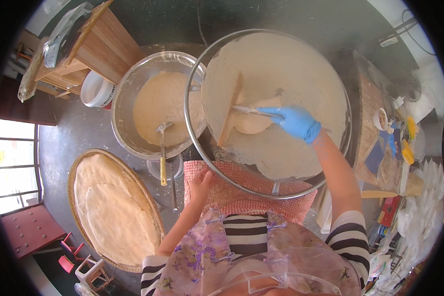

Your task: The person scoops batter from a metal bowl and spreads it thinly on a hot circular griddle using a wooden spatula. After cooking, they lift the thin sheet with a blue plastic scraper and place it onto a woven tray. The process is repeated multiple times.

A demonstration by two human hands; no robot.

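Note:
My right hand (296,122), in a blue glove, grips the handle of a batter spreader (229,114) with a long wooden blade. The blade stands on the left half of a large round griddle (310,74) coated with a thin beige layer. A thicker puddle of batter (253,124) lies right of the blade. Dark griddle surface shows along the near left edge of the coating. Around the griddle runs a metal ring (193,122). My bare left hand (202,183) rests by the ring's near left side, over a red checkered cloth (236,181); its fingers are curled, and whether they pinch anything is unclear.
Left of the griddle stands a metal basin (124,122) of batter with a yellow-handled ladle (163,159) in it. Thin flatbread sheets (114,207) fill a woven tray (73,185). A wooden cabinet (107,40) and white bucket (94,90) stand behind; a cluttered board (370,100) lies right.

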